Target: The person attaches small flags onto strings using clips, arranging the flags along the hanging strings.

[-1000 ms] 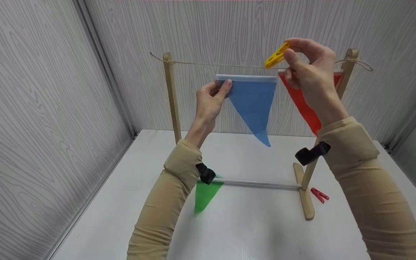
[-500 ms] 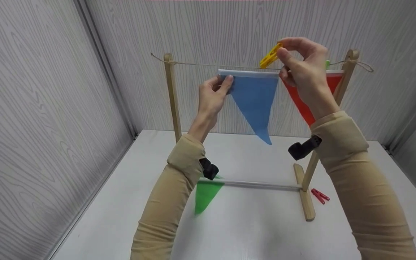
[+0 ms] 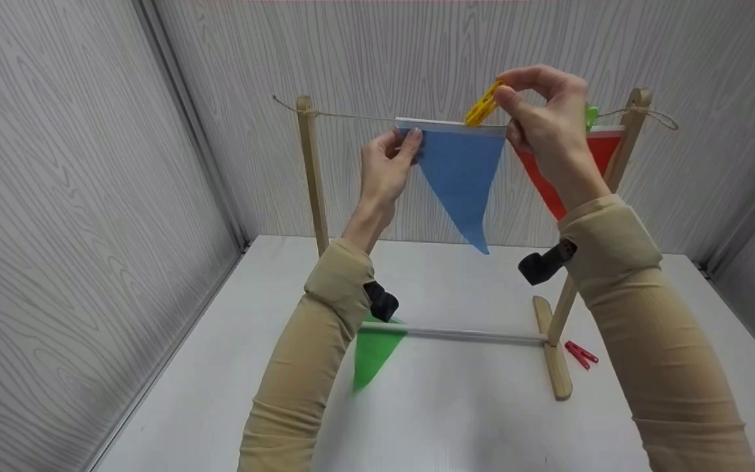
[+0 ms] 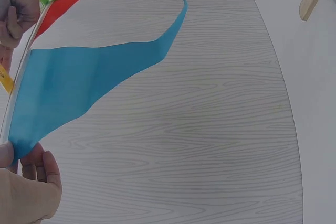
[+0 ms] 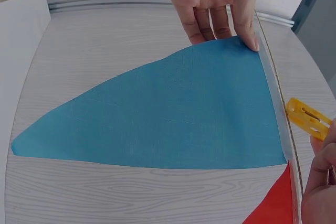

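Observation:
My left hand (image 3: 384, 170) pinches the upper left corner of a blue triangular pennant (image 3: 459, 167), thumb in front and fingers behind. The pennant's white top edge lies along the string (image 3: 354, 117), and its point hangs down. Between thumb and fingers my right hand (image 3: 548, 118) holds a yellow clothespin (image 3: 484, 105). In the right wrist view the tip of the clothespin (image 5: 300, 115) is right at the string and the pennant's white edge. Just right of the blue one hangs a red pennant (image 3: 603, 154), partly hidden by my right hand, with a green clothespin (image 3: 591, 117) at its top.
Two wooden posts (image 3: 312, 170) carry the string; a white rod (image 3: 469, 334) joins them low down, and a wooden foot (image 3: 556, 367) supports the right one. A green pennant (image 3: 374, 357) lies at the rod's left end. A red clothespin (image 3: 580, 354) lies beside the foot.
My left hand has raised the blue pennant, bringing its white edge up to the string. My right hand has moved left with the yellow clothespin, down to that edge, uncovering the green clothespin.

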{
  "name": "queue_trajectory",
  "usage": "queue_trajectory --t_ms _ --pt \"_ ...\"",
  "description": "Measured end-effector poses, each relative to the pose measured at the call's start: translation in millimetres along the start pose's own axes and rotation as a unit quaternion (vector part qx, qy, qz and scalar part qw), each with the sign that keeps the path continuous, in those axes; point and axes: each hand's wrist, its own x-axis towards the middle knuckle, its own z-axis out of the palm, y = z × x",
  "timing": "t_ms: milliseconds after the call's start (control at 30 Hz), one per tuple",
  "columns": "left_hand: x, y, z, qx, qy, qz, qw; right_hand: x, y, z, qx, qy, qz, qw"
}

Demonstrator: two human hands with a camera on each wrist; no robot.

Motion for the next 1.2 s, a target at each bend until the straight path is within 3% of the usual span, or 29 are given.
queue_trajectory --t_ms 233,667,1200 --pt "0.7 2.2 0.3 0.0 0.009 0.004 1.0 0.9 -0.8 1.1 -0.006 0.0 -0.003 1.0" --pt "1.1 4.5 1.5 0.008 0.009 0.005 0.9999 1.7 -1.2 5.1 -0.08 -0.001 -0.008 0.997" --pt "1.1 5.6 3.2 0.008 0.006 0.009 0.9999 0.6 -1.4 9.0 -0.132 -0.003 -0.014 0.991"
